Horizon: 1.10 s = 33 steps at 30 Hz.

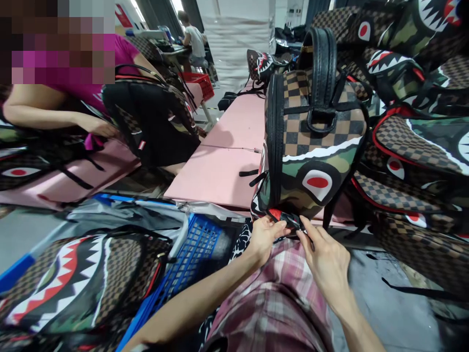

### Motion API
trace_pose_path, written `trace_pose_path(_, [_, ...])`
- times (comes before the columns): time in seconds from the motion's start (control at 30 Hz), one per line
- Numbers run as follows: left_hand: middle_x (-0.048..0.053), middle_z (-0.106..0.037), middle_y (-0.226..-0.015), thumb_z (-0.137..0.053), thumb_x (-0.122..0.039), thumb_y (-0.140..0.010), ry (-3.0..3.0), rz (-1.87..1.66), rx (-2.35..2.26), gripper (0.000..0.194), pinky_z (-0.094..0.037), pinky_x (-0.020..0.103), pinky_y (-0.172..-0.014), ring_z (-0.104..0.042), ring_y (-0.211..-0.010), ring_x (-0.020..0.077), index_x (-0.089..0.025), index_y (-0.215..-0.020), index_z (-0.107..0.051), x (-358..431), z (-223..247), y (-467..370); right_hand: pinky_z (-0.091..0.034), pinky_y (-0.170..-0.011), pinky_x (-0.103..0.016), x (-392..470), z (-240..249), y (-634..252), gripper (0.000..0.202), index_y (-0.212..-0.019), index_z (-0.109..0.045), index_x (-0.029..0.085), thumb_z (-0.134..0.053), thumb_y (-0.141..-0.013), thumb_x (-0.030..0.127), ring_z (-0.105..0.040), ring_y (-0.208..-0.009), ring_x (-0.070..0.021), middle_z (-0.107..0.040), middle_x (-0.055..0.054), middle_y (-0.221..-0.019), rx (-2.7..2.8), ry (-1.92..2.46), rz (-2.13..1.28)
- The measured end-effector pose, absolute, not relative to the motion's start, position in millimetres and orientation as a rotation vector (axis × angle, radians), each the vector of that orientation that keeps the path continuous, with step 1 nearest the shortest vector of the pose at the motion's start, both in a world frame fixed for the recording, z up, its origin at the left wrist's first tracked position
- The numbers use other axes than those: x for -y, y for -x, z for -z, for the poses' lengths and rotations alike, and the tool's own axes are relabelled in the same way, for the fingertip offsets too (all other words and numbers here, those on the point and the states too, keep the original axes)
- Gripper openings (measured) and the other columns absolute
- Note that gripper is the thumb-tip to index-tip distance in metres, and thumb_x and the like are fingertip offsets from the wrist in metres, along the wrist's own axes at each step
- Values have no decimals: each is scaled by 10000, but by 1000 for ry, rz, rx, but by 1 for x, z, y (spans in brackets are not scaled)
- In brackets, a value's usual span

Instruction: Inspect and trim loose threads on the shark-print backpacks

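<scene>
A checkered backpack [315, 161] with a camouflage panel and a red-and-white eye stands in front of me on the table's edge, its black handle up. My left hand [263, 237] is closed in a pinch on the bag's lower edge, by a small red and black part [280, 215]. Opposite it, my right hand [326, 252] has its fingers closed at the same edge. Something thin and dark shows under those fingers, too small to name. A black zipper [277, 142] runs down the bag's left side.
Several similar backpacks [414, 176] are piled at the right. A pink tabletop [220, 166] stretches away ahead. At lower left, a blue crate [198, 244] stands beside another shark-mouth backpack [73, 283]. A co-worker in a magenta shirt [126, 51] handles bags at left; another person [194, 39] sits farther back.
</scene>
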<state>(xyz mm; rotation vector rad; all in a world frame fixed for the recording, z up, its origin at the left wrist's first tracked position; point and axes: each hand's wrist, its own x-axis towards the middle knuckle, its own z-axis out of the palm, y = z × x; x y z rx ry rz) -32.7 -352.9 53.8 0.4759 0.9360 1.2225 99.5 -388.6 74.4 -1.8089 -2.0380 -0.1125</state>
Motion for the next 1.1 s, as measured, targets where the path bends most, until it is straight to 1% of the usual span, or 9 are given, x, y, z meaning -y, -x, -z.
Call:
trace_pose_path(0.1, [58,-673,-785,-801,-224,-551,-479,-1226,-901,308,-526,304,-721,-629,-707,150,-90,-784,-650,355,-53,30,-255,-448,-252,386,-81,-89,256,-1072,-586,196,-494,-874,330,-609,-528,-143,-689,-14,-753,2060,1976,121])
trace_pose_path(0.2, [63,-671,-803,-794,-218,-554,-481,-1233,-884,298,-529,343,-743,-634,-737,175,-89,-779,-646,356,-52,29,-228,-452,-254,384,-85,-83,204,-976,-584,183,-500,-868,335,-620,-531,-160,-689,-15,-717,2072,2067,106])
trace_pose_path(0.43, [64,-669,-802,-791,-210,-555,-460,-1225,-886,287,-534,333,-733,-627,-715,158,-83,-766,-642,357,-49,30,-234,-465,-257,382,-88,-84,219,-1003,-571,200,-483,-876,355,-630,-555,-173,-689,-24,-706,2126,2106,90])
trace_pose_path(0.6, [35,-646,-698,-798,-208,-539,-454,-1223,-902,268,-537,301,-692,-610,-651,133,-85,-704,-626,357,-50,30,-229,-463,-255,378,-88,-83,224,-979,-577,190,-467,-884,362,-627,-546,-163,-691,-34,-710,2126,2115,62])
trace_pose_path(0.8, [27,-633,-668,-809,-224,-525,-446,-1231,-937,287,-535,271,-658,-603,-622,119,-82,-681,-613,356,-51,28,-271,-485,-253,377,-74,-86,254,-988,-577,183,-437,-895,373,-638,-585,-174,-698,-38,-742,2009,1990,-13])
trace_pose_path(0.9, [17,-626,-653,-812,-223,-516,-434,-1227,-942,293,-534,256,-637,-602,-609,114,-90,-675,-605,355,-51,28,-299,-496,-254,377,-68,-88,291,-976,-586,167,-410,-899,386,-636,-579,-182,-694,-50,-728,1931,1941,-103])
trace_pose_path(0.97, [15,-628,-655,-811,-220,-517,-431,-1221,-943,294,-535,252,-633,-609,-613,117,-93,-682,-603,355,-52,28,-334,-513,-250,376,-66,-89,315,-964,-589,164,-394,-899,403,-633,-578,-178,-690,-49,-716,1852,1890,-248])
trace_pose_path(1.07, [13,-629,-654,-806,-210,-523,-440,-1210,-939,291,-535,241,-624,-613,-601,114,-94,-698,-604,354,-54,29,-397,-569,-232,375,-69,-93,327,-948,-581,177,-372,-903,425,-646,-654,-160,-699,-44,-794,1700,1739,-549])
trace_pose_path(1.1, [17,-634,-661,-803,-209,-528,-443,-1204,-935,289,-534,236,-619,-615,-598,114,-92,-705,-607,354,-54,30,-406,-583,-229,375,-70,-96,323,-942,-582,182,-375,-902,426,-649,-678,-156,-701,-42,-823,1678,1708,-601])
